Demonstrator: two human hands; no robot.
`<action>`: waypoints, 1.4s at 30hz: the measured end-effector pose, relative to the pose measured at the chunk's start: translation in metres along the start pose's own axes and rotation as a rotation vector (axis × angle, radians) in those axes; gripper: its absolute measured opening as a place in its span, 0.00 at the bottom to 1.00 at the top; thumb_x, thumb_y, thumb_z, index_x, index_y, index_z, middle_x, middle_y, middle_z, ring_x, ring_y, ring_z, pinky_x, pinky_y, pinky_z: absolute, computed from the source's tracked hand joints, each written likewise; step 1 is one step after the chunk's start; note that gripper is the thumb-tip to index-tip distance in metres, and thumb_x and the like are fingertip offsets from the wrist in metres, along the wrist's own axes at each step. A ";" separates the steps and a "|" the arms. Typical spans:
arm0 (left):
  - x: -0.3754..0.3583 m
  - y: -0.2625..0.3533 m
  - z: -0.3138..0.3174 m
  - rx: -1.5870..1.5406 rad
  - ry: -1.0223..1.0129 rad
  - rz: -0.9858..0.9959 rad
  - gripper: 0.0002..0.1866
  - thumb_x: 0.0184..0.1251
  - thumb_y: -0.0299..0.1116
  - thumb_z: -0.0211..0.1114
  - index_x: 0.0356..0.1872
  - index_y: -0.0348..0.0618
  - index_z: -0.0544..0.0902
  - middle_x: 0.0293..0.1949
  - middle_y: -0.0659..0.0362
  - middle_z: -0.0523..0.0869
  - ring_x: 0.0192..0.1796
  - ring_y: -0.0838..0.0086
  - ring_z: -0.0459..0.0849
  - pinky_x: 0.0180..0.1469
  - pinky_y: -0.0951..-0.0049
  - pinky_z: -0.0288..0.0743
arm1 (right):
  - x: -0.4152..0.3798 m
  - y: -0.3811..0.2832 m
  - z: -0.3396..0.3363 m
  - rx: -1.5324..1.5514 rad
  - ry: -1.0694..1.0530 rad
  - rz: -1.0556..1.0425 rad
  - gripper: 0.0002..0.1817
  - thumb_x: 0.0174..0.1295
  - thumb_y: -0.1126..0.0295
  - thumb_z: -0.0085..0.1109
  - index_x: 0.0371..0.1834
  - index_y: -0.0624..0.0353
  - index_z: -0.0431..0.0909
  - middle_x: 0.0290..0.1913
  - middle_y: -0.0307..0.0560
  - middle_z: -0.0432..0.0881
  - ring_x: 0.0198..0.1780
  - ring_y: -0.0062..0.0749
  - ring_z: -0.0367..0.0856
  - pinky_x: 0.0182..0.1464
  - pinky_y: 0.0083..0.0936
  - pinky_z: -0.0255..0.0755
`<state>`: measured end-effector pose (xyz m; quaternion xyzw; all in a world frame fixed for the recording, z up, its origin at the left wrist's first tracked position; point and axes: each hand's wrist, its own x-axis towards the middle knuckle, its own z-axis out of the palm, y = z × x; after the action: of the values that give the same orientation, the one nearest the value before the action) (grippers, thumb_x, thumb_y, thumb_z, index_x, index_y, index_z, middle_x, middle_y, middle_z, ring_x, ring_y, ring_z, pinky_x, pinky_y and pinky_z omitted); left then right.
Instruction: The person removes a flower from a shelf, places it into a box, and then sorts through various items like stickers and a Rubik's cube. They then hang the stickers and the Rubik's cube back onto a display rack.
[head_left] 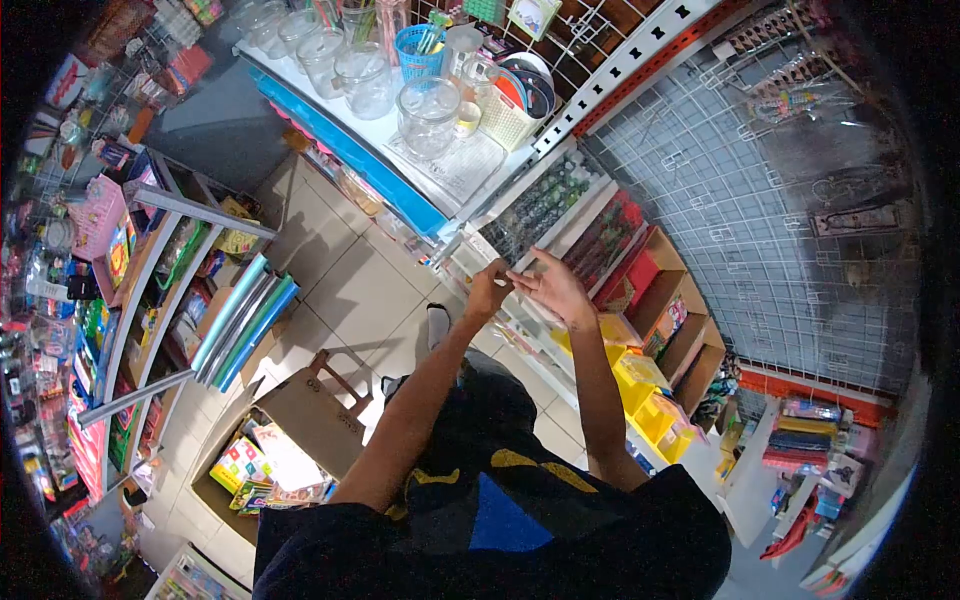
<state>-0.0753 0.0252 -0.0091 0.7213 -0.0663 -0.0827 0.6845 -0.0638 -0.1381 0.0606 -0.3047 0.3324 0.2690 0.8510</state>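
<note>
My left hand point(487, 290) and my right hand point(556, 291) meet at their fingertips in front of a shelf unit. The left fingers are curled into a pinch. On the right hand some fingers press together toward the left fingertips, while one digit stands apart. Whatever lies between the fingertips, if anything, is too small to make out. Just beyond the hands is a compartment of dark, shiny small packets point(545, 205). Beside it, a compartment with red packaged items point(610, 235) lies close to my right hand.
Clear jars point(430, 112) and a blue basket point(420, 55) stand on a white shelf ahead. Yellow bins point(650, 405) are to the right, below a wire grid wall point(730, 200). An open cardboard box point(310, 425) sits on the tiled floor, near rolled sheets point(245, 325) on a left rack.
</note>
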 end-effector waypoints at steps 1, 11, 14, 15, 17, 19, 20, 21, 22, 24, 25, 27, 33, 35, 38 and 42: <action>-0.001 -0.003 0.000 -0.038 0.006 -0.025 0.18 0.47 0.22 0.72 0.38 0.36 0.74 0.34 0.48 0.84 0.39 0.60 0.85 0.38 0.65 0.78 | -0.003 0.001 0.002 0.010 0.027 -0.008 0.13 0.68 0.64 0.55 0.53 0.51 0.68 0.40 0.49 0.77 0.53 0.58 0.80 0.55 0.44 0.73; -0.011 -0.006 -0.011 0.106 0.044 -0.136 0.22 0.50 0.22 0.66 0.48 0.33 0.72 0.40 0.45 0.80 0.45 0.54 0.80 0.47 0.59 0.74 | -0.043 0.008 0.038 -0.344 0.179 -0.289 0.21 0.66 0.59 0.58 0.58 0.52 0.65 0.46 0.47 0.74 0.50 0.46 0.83 0.49 0.39 0.75; -0.019 0.007 -0.018 0.309 0.280 0.088 0.27 0.50 0.19 0.61 0.54 0.30 0.66 0.48 0.41 0.73 0.51 0.50 0.74 0.53 0.56 0.69 | -0.045 -0.012 0.034 -0.530 0.279 -0.451 0.23 0.65 0.60 0.60 0.59 0.51 0.64 0.41 0.44 0.76 0.44 0.38 0.85 0.45 0.34 0.77; -0.018 0.008 -0.023 0.377 0.287 0.119 0.29 0.50 0.19 0.60 0.57 0.29 0.63 0.50 0.41 0.71 0.53 0.50 0.72 0.55 0.56 0.69 | -0.035 -0.022 0.026 -0.516 0.309 -0.485 0.24 0.64 0.59 0.60 0.60 0.52 0.64 0.41 0.45 0.76 0.43 0.37 0.85 0.44 0.32 0.77; -0.012 0.018 -0.030 0.477 0.287 0.217 0.31 0.54 0.20 0.59 0.61 0.29 0.60 0.55 0.40 0.68 0.56 0.49 0.69 0.57 0.56 0.67 | -0.022 -0.043 0.027 -0.521 0.395 -0.547 0.28 0.64 0.59 0.60 0.63 0.55 0.62 0.43 0.47 0.76 0.38 0.34 0.83 0.41 0.32 0.78; 0.000 0.023 -0.028 0.426 0.319 0.210 0.28 0.59 0.23 0.59 0.61 0.29 0.60 0.57 0.41 0.67 0.56 0.50 0.70 0.57 0.55 0.67 | 0.012 -0.060 0.004 -0.426 0.380 -0.544 0.19 0.64 0.61 0.60 0.52 0.55 0.66 0.34 0.40 0.73 0.31 0.30 0.79 0.42 0.31 0.76; 0.006 0.024 -0.026 0.400 0.336 0.210 0.27 0.62 0.24 0.58 0.61 0.30 0.60 0.57 0.41 0.67 0.56 0.50 0.70 0.57 0.55 0.67 | 0.025 -0.066 -0.004 -0.379 0.371 -0.544 0.15 0.64 0.61 0.61 0.47 0.55 0.69 0.29 0.36 0.72 0.27 0.28 0.77 0.43 0.31 0.75; 0.010 0.024 -0.026 0.360 0.332 0.193 0.27 0.64 0.26 0.58 0.62 0.30 0.60 0.58 0.41 0.66 0.56 0.50 0.70 0.58 0.56 0.67 | 0.030 -0.068 0.001 -0.302 0.374 -0.522 0.12 0.64 0.63 0.61 0.39 0.53 0.67 0.21 0.33 0.65 0.21 0.27 0.71 0.41 0.33 0.74; 0.015 0.023 -0.026 0.320 0.328 0.177 0.27 0.66 0.28 0.57 0.62 0.30 0.59 0.58 0.41 0.66 0.56 0.51 0.70 0.58 0.56 0.67 | 0.033 -0.069 0.004 -0.326 0.379 -0.511 0.12 0.64 0.63 0.61 0.39 0.53 0.68 0.21 0.33 0.65 0.21 0.27 0.72 0.42 0.34 0.75; 0.017 0.027 -0.027 0.231 0.333 0.101 0.28 0.68 0.33 0.58 0.64 0.30 0.59 0.58 0.42 0.66 0.56 0.53 0.71 0.58 0.57 0.67 | 0.038 -0.065 0.001 -0.372 0.393 -0.481 0.11 0.64 0.64 0.61 0.38 0.53 0.68 0.20 0.33 0.64 0.21 0.29 0.74 0.43 0.35 0.75; 0.017 0.032 -0.027 0.180 0.340 0.043 0.30 0.68 0.35 0.59 0.64 0.31 0.58 0.57 0.42 0.66 0.55 0.54 0.71 0.58 0.57 0.68 | 0.042 -0.061 -0.004 -0.362 0.409 -0.489 0.12 0.64 0.64 0.61 0.41 0.54 0.68 0.22 0.35 0.64 0.22 0.31 0.76 0.47 0.38 0.76; 0.018 0.038 -0.023 0.111 0.366 -0.050 0.33 0.66 0.38 0.63 0.64 0.31 0.58 0.57 0.43 0.67 0.56 0.55 0.71 0.58 0.58 0.69 | 0.040 -0.063 -0.013 -0.408 0.357 -0.459 0.29 0.64 0.63 0.61 0.61 0.60 0.56 0.34 0.44 0.70 0.30 0.35 0.79 0.51 0.41 0.76; 0.018 0.016 -0.014 0.106 0.382 0.007 0.39 0.55 0.40 0.75 0.61 0.33 0.61 0.54 0.45 0.71 0.53 0.59 0.75 0.49 0.65 0.76 | -0.005 -0.061 0.029 -0.449 0.428 -0.512 0.31 0.63 0.63 0.62 0.64 0.60 0.58 0.38 0.45 0.76 0.35 0.34 0.81 0.48 0.38 0.76; 0.017 0.004 -0.013 0.044 0.325 0.046 0.38 0.51 0.39 0.77 0.57 0.34 0.65 0.51 0.47 0.73 0.49 0.61 0.77 0.46 0.66 0.77 | -0.010 -0.054 0.035 -0.577 0.484 -0.586 0.27 0.63 0.63 0.61 0.61 0.59 0.63 0.39 0.46 0.78 0.36 0.34 0.81 0.45 0.36 0.77; 0.009 -0.011 -0.009 0.030 0.200 -0.118 0.34 0.49 0.40 0.79 0.50 0.35 0.67 0.46 0.50 0.75 0.43 0.64 0.79 0.45 0.67 0.77 | -0.009 -0.043 0.025 -1.003 0.496 -0.776 0.22 0.63 0.65 0.61 0.58 0.59 0.67 0.42 0.51 0.81 0.38 0.38 0.82 0.44 0.35 0.77; -0.004 0.008 -0.006 0.150 0.083 -0.082 0.30 0.48 0.41 0.79 0.44 0.37 0.71 0.39 0.54 0.79 0.38 0.67 0.80 0.43 0.66 0.77 | -0.009 -0.021 0.014 -1.515 0.330 -0.937 0.15 0.54 0.71 0.66 0.45 0.58 0.76 0.32 0.48 0.81 0.35 0.41 0.82 0.38 0.34 0.73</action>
<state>-0.0777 0.0318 -0.0006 0.7755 -0.0145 -0.0753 0.6267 -0.0501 -0.1442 0.0826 -0.9219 0.0262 -0.0054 0.3865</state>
